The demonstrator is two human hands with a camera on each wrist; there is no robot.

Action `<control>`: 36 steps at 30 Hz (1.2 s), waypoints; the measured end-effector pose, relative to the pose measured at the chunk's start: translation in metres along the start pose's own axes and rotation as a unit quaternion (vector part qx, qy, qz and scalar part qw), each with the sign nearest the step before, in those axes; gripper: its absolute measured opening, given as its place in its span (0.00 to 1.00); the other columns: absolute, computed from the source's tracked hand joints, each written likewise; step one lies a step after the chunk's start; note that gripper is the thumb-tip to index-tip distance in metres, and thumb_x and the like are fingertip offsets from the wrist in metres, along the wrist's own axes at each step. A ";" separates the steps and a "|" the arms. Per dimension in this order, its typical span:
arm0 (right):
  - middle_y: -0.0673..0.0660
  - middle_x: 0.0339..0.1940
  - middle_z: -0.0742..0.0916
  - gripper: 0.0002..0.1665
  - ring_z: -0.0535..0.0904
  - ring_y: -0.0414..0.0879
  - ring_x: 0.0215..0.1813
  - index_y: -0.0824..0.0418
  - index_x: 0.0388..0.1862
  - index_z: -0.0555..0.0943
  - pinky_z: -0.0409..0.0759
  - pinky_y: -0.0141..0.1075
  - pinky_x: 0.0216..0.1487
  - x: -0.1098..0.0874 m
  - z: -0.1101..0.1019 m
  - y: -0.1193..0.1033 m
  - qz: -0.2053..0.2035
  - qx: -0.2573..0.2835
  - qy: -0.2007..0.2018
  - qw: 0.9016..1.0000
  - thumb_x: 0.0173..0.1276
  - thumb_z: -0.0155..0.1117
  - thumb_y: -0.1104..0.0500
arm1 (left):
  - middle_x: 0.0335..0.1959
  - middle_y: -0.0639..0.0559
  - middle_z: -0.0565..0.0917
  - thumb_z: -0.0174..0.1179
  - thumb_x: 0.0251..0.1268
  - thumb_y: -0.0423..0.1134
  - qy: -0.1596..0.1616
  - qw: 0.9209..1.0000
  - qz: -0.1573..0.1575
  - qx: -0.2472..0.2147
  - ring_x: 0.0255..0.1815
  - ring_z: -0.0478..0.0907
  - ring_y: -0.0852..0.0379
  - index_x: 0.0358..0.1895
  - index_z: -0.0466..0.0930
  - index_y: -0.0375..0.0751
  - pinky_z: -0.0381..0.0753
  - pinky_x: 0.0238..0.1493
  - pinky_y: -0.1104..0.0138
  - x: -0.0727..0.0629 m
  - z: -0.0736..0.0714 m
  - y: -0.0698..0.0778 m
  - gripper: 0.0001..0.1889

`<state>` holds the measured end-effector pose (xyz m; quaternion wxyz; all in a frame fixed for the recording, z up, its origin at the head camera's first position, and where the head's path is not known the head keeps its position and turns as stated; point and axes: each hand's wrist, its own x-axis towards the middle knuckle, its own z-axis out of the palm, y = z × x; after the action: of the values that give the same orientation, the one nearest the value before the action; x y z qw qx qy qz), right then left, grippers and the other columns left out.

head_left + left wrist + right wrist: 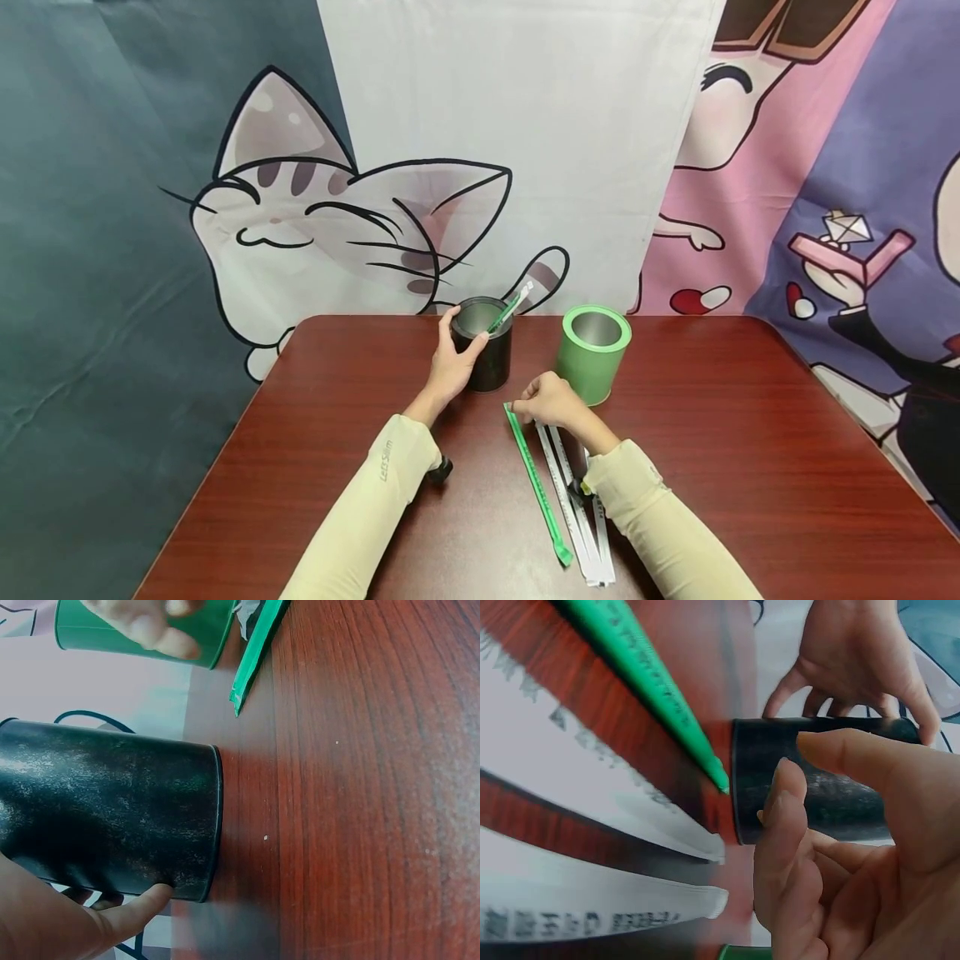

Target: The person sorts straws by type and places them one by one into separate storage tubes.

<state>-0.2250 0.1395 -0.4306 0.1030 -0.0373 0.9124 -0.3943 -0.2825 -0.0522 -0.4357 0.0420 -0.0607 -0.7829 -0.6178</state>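
My left hand (452,367) grips the black can (491,368) by its side, fingers and thumb around it, the can upright on the table. A green-wrapped straw (504,315) and a white-wrapped straw (527,292) lean out of its mouth. Over the upper end of another green-wrapped straw (537,483) is my right hand (553,400). In the right wrist view its thumb and forefinger stand apart with nothing between them. Beneath the right forearm lie several white-wrapped straws (564,492), partly hidden by the wrist.
A green can (585,371) stands upright just behind the right hand, to the right of the black can. The brown table (735,433) ends at a cloth backdrop (480,83) with cartoon prints.
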 end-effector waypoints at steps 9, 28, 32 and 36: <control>0.53 0.15 0.85 0.15 0.81 0.46 0.18 0.61 0.18 0.84 0.76 0.35 0.23 0.001 0.010 0.008 -0.004 -0.013 -0.018 1.000 0.61 0.73 0.55 | 0.72 0.46 0.66 0.60 0.69 0.55 0.000 1.000 0.003 -0.003 0.66 0.68 0.44 0.75 0.51 0.67 0.63 0.64 0.46 -0.001 0.000 0.002 0.37; 0.48 0.12 0.83 0.15 0.79 0.41 0.16 0.54 0.15 0.83 0.73 0.35 0.21 0.002 0.016 0.011 0.015 -0.072 -0.003 0.997 0.53 0.78 0.53 | 0.71 0.46 0.68 0.60 0.68 0.55 -0.001 1.000 0.002 -0.005 0.66 0.68 0.45 0.75 0.51 0.67 0.63 0.65 0.47 -0.001 0.000 0.000 0.37; 0.48 0.12 0.83 0.14 0.79 0.41 0.16 0.53 0.14 0.84 0.73 0.37 0.22 0.002 0.016 0.011 0.019 -0.090 0.000 0.996 0.53 0.78 0.53 | 0.70 0.45 0.68 0.61 0.68 0.54 -0.001 1.000 0.007 -0.006 0.66 0.69 0.45 0.75 0.51 0.65 0.63 0.65 0.47 -0.001 0.000 0.000 0.37; 0.47 0.10 0.81 0.16 0.77 0.42 0.16 0.53 0.11 0.82 0.71 0.37 0.20 0.002 0.016 0.010 0.020 -0.108 0.006 0.994 0.52 0.77 0.53 | 0.71 0.45 0.67 0.61 0.68 0.54 0.004 1.000 0.010 -0.004 0.67 0.68 0.44 0.75 0.52 0.64 0.62 0.65 0.46 0.000 0.000 0.000 0.37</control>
<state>-0.2234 0.1345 -0.4491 0.1009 -0.0273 0.9507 -0.2919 -0.2821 -0.0518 -0.4355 0.0505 -0.0662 -0.7799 -0.6203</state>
